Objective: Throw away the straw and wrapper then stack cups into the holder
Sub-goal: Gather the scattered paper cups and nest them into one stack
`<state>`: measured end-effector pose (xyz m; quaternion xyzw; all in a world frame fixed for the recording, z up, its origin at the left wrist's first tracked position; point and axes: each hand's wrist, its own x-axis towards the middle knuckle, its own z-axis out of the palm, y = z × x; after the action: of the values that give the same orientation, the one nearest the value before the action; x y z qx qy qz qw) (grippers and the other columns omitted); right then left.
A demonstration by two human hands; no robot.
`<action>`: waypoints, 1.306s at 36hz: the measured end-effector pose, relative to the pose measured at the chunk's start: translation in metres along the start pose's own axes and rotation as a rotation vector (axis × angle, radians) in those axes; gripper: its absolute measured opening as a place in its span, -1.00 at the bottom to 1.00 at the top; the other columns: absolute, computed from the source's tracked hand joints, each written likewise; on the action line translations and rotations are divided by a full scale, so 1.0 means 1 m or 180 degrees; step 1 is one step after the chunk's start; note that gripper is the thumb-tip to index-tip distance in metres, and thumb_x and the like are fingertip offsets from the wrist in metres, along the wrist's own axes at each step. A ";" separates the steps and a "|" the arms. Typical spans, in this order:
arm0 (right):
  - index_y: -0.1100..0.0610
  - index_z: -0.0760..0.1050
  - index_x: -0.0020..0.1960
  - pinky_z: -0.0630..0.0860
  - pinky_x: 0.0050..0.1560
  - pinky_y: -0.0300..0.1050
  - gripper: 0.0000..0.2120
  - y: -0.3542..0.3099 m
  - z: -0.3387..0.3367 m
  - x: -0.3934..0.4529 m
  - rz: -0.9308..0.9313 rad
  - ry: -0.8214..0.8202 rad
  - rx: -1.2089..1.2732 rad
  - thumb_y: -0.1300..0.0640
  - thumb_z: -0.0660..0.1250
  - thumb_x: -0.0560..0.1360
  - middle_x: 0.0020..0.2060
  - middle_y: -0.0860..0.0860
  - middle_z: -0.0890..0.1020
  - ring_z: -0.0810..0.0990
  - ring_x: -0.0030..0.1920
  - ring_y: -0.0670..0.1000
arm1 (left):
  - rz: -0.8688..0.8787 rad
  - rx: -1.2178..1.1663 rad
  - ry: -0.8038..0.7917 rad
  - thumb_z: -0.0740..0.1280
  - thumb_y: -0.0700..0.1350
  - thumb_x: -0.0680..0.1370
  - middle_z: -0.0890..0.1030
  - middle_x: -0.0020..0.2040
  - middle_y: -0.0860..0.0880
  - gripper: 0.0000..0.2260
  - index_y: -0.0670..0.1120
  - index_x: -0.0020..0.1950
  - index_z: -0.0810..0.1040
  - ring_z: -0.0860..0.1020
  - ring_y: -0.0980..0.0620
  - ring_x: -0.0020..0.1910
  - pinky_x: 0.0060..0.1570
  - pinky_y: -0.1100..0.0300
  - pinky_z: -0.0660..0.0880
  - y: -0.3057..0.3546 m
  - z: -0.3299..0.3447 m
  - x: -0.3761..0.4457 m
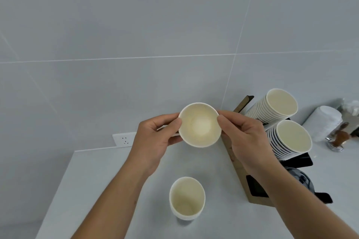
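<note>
A white paper cup (200, 125) is held up above the counter, its mouth turned toward me. My left hand (155, 137) pinches its left rim and my right hand (246, 139) pinches its right rim. A second paper cup (187, 198) stands upright on the white counter (93, 190) below them. To the right, the brown cardboard holder (242, 178) carries two tilted stacks of cups: an upper stack (275, 106) and a lower striped stack (289, 139). No straw or wrapper is in view.
A wall socket (124, 139) sits behind the counter's back edge. At far right lie a stack of white lids (324, 122) and a brown-handled tool (340, 137). A dark object (303, 180) sits under my right forearm. The grey tiled wall is close behind.
</note>
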<state>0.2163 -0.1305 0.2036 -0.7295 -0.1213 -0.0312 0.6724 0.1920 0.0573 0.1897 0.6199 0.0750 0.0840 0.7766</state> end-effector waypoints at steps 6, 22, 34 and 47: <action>-0.07 0.66 0.13 0.49 0.32 0.06 -0.71 -0.026 -0.002 -0.017 -0.0236 -0.0354 0.0092 0.23 0.25 0.60 0.07 -0.18 0.72 0.63 0.18 -0.14 | 0.0237 -0.0019 0.0114 0.37 -0.26 0.52 0.70 -0.18 -0.06 -0.84 -0.08 -0.06 0.73 0.63 0.05 -0.31 -0.24 0.19 0.62 0.027 0.001 -0.028; -0.04 0.66 0.09 0.62 0.11 -0.11 -0.70 -0.004 0.006 -0.050 0.0070 -0.0641 0.0451 0.25 0.22 0.61 0.02 -0.08 0.74 0.68 0.11 -0.03 | -0.0291 -0.0096 0.0431 0.38 -0.19 0.52 0.62 -0.27 -0.04 -0.87 -0.06 -0.14 0.73 0.51 0.08 -0.36 -0.34 0.24 0.57 0.021 -0.012 -0.072; -0.11 0.65 0.10 0.60 0.15 -0.05 -0.69 0.038 0.008 -0.067 0.0669 -0.0736 0.0341 0.19 0.18 0.63 0.08 -0.13 0.72 0.67 0.14 -0.04 | -0.0773 -0.0053 0.0559 0.39 -0.19 0.52 0.61 -0.31 -0.04 -0.87 -0.06 -0.16 0.73 0.51 0.04 -0.36 -0.33 0.21 0.57 -0.023 -0.023 -0.079; -0.22 0.67 0.01 0.56 0.22 -0.05 -0.65 0.092 0.016 -0.075 0.1010 -0.0784 -0.0132 0.21 0.27 0.59 0.04 -0.19 0.72 0.65 0.14 -0.10 | -0.1182 0.0158 0.0675 0.43 -0.26 0.48 0.55 -0.36 -0.12 -0.96 -0.20 -0.10 0.68 0.54 0.05 -0.44 -0.26 0.12 0.64 -0.081 -0.043 -0.076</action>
<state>0.1617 -0.1312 0.0970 -0.7514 -0.0855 0.1621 0.6339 0.1115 0.0635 0.1023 0.6021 0.2712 0.0023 0.7509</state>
